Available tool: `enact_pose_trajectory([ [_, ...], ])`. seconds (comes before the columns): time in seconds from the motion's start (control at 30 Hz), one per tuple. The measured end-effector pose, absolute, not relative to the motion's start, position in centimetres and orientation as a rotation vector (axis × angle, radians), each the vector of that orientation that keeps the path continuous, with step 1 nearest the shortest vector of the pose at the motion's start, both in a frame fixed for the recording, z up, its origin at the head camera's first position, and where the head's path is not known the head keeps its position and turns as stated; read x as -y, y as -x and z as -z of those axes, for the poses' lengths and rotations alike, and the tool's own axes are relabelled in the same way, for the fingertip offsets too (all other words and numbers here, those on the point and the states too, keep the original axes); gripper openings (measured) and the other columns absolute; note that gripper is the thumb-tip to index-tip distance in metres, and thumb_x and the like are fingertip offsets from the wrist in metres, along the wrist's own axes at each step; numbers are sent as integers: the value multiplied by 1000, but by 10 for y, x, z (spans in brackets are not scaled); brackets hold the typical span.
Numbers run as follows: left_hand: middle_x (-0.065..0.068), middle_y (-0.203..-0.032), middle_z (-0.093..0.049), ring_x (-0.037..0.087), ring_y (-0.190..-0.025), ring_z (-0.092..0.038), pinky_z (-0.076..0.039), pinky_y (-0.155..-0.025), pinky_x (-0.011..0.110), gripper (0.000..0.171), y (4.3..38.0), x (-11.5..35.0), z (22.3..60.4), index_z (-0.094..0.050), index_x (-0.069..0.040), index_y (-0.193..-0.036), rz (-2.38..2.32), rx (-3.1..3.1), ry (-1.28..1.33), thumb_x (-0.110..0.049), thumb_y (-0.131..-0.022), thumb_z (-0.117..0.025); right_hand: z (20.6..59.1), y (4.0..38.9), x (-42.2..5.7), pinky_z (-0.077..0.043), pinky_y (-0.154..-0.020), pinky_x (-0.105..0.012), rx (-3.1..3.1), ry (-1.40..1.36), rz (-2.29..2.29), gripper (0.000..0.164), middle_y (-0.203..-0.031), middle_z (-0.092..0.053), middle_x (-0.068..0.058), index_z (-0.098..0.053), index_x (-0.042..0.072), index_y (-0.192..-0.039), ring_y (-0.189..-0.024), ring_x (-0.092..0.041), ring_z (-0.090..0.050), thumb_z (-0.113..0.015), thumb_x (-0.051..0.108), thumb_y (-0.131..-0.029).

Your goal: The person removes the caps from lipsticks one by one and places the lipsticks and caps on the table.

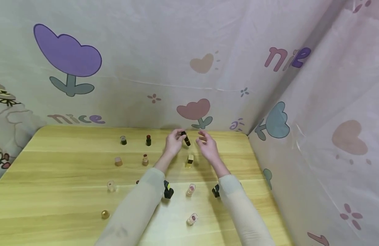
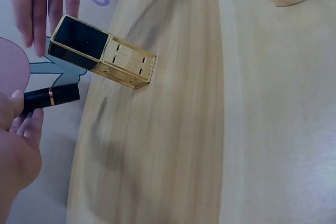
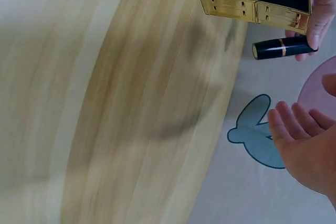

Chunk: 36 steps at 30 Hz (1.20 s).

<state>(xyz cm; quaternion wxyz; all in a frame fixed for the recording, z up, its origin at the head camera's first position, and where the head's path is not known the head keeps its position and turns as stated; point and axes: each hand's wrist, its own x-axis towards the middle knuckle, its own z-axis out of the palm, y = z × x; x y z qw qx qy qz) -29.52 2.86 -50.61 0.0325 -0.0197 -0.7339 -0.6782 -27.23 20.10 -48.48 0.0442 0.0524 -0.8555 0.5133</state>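
Note:
My left hand pinches a black lipstick tube with a thin gold band between thumb and fingers. In the left wrist view the lipstick tube sticks out past the fingertips. Nothing is in my right hand; its fingers are loosely bent, a short way right of the tube, and the right wrist view shows that hand apart from it. A square gold lipstick case with a black panel stands on the table, nearer to me than both hands.
On the left are a dark lipstick, a small dark-based cap, a peach lipstick, a peach cap, a clear cap and a gold ball-shaped cap. Pink lipsticks stand between my forearms. A patterned curtain hangs behind the table.

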Motion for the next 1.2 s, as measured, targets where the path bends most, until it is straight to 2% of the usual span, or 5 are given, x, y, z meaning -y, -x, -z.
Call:
enact_pose_trajectory([
  [0.1, 17, -135, -66, 34, -128, -62, -52, -111, 42, 37, 291, -29, 506, -59, 2, -138, 2113, 2242, 67, -8, -103, -63, 485, 273, -199, -50, -113, -47, 2726, -221, -1477, 54, -152, -54, -16, -45, -3, -152, -134, -36, -56, -61, 13, -103],
  [0.33, 22, -134, -66, 37, -127, -63, -54, -109, 39, 33, 286, -30, 504, -60, 3, -135, 2221, 2129, 65, -4, -104, -61, 488, 272, -193, -52, -110, -49, 2885, -279, -1360, 50, -148, -57, -21, -51, -3, -148, -131, -39, -59, -63, 13, -103],
  [0.7, 24, -130, -65, 38, -125, -64, -56, -103, 29, 30, 284, -30, 502, -59, 5, -134, 2309, 2051, 60, 2, -104, -57, 488, 274, -187, -61, -96, -42, 2889, -347, -1272, 35, -122, -73, -21, -63, -4, -136, -112, -34, -71, -64, 7, -102],
  [0.97, 27, -130, -64, 39, -125, -63, -56, -103, 27, 31, 285, -31, 500, -57, 8, -135, 2330, 2030, 95, 3, -105, -54, 487, 273, -187, -63, -91, -36, 2869, -312, -1307, 33, -120, -73, -21, -64, -4, -134, -108, -32, -72, -65, 5, -102],
  [1.2, 27, -130, -64, 39, -124, -64, -57, -102, 27, 33, 286, -32, 498, -56, 10, -136, 2323, 2039, 121, 5, -104, -55, 486, 271, -188, -63, -91, -36, 2846, -270, -1308, 31, -118, -73, -21, -65, -4, -131, -107, -32, -73, -66, 4, -101],
])
